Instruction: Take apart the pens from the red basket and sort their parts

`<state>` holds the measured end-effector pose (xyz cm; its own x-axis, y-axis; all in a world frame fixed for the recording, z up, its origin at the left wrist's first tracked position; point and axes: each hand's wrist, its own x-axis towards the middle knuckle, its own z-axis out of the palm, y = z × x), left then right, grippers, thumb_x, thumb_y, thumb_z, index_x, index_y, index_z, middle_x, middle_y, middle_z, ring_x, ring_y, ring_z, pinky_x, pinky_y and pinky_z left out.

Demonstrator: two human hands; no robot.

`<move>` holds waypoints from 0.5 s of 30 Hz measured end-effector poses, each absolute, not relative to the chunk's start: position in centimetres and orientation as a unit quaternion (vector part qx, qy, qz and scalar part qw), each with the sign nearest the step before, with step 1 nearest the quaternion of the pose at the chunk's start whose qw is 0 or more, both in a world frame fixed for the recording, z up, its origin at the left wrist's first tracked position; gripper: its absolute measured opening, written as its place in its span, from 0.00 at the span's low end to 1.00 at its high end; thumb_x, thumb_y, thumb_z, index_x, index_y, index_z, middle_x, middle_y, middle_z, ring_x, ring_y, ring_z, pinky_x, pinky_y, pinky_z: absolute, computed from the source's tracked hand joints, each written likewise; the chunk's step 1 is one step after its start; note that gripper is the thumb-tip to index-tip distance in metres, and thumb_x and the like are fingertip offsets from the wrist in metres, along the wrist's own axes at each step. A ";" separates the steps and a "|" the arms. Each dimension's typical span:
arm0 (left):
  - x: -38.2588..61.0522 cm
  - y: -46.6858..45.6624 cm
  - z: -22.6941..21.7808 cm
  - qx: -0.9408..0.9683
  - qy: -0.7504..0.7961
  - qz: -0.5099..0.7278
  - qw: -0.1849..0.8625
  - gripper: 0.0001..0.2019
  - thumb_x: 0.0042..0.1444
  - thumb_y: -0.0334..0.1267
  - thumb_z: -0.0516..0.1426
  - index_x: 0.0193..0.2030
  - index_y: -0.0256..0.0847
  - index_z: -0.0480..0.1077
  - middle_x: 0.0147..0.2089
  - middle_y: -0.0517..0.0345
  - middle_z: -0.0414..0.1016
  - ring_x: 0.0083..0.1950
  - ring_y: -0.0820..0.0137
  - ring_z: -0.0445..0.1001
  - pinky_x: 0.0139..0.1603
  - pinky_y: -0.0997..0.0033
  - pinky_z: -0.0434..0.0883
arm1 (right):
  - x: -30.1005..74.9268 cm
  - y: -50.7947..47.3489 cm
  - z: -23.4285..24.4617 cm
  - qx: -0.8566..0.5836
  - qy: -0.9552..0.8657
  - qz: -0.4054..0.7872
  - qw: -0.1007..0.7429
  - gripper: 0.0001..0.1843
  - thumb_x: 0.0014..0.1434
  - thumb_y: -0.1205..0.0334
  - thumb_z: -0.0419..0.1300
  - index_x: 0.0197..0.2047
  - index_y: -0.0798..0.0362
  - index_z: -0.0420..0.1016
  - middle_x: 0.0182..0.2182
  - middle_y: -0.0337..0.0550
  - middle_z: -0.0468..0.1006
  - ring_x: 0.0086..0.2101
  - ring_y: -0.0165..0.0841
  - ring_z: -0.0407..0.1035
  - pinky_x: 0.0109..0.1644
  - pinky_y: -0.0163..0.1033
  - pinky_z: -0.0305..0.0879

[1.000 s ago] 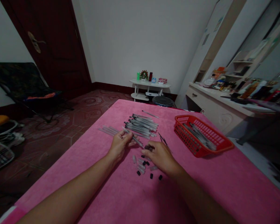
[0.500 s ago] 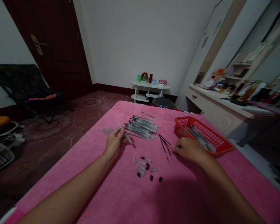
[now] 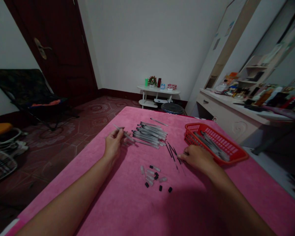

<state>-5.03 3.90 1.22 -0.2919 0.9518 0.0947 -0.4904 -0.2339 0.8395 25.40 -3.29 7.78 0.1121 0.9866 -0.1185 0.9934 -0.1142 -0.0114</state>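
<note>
My left hand is closed round a clear pen barrel and holds it over a few loose barrels at the left of the pink table. A pile of pens lies just right of that hand. My right hand rests on the cloth with its fingertips pinched at the thin black refills, beside the red basket. Small caps and tips lie scattered between my two arms.
The red basket holds several finished pens. A single pen lies at the table's far end. Beyond it stand a white side table and a round stool. A dresser runs along the right, a dark door and folding chair on the left.
My right hand left the caps, swung right towards the basket, and settled at the black refills. My left hand carried the barrel away from the middle to the left, by the loose barrels.
</note>
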 end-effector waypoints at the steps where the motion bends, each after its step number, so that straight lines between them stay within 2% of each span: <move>1: -5.6 4.2 1.3 0.334 0.376 0.721 0.477 0.18 0.46 0.44 0.66 0.42 0.37 0.73 0.37 0.54 0.76 0.38 0.67 0.78 0.38 0.68 0.76 | 25.3 -3.3 7.7 0.743 0.666 -0.053 0.028 0.19 0.56 0.47 0.58 0.25 0.52 0.78 0.27 0.48 0.78 0.30 0.36 0.72 0.27 0.37 0.49; 4: -7.6 4.9 1.6 0.478 0.421 0.696 0.332 0.13 0.53 0.44 0.60 0.42 0.38 0.75 0.41 0.52 0.76 0.43 0.66 0.76 0.47 0.65 0.72 | 25.1 -3.2 7.5 0.734 0.676 -0.071 0.003 0.18 0.56 0.48 0.58 0.26 0.52 0.78 0.27 0.48 0.79 0.29 0.35 0.72 0.27 0.36 0.49; 6: -8.7 5.1 1.6 0.626 0.456 0.606 0.181 0.10 0.55 0.39 0.57 0.42 0.41 0.77 0.44 0.52 0.76 0.47 0.65 0.73 0.50 0.64 0.69 | 24.9 -3.2 7.5 0.729 0.680 -0.078 -0.014 0.16 0.56 0.50 0.58 0.27 0.52 0.78 0.27 0.47 0.79 0.29 0.35 0.71 0.28 0.36 0.49; 9: -9.9 5.7 1.2 0.757 0.496 0.425 0.025 0.16 0.54 0.32 0.55 0.48 0.46 0.76 0.45 0.51 0.75 0.48 0.61 0.69 0.48 0.63 0.67 | 24.2 -3.3 7.5 0.725 0.684 -0.074 -0.042 0.14 0.56 0.52 0.59 0.27 0.52 0.78 0.28 0.47 0.79 0.30 0.34 0.71 0.28 0.36 0.48; 11: -10.1 6.1 0.7 0.794 0.500 0.344 -0.015 0.17 0.51 0.29 0.55 0.46 0.45 0.77 0.42 0.48 0.75 0.47 0.58 0.68 0.47 0.61 0.66 | 23.5 -3.5 7.3 0.718 0.689 -0.062 -0.071 0.13 0.57 0.54 0.58 0.28 0.52 0.78 0.27 0.46 0.79 0.29 0.34 0.71 0.28 0.35 0.49; 15: -9.9 6.9 -0.5 0.831 0.483 0.276 -0.002 0.16 0.51 0.28 0.54 0.43 0.42 0.78 0.37 0.47 0.74 0.42 0.60 0.69 0.45 0.61 0.65 | 21.4 -3.9 5.9 0.668 0.725 -0.057 -0.155 0.10 0.59 0.59 0.57 0.33 0.52 0.79 0.31 0.45 0.79 0.31 0.33 0.71 0.32 0.34 0.55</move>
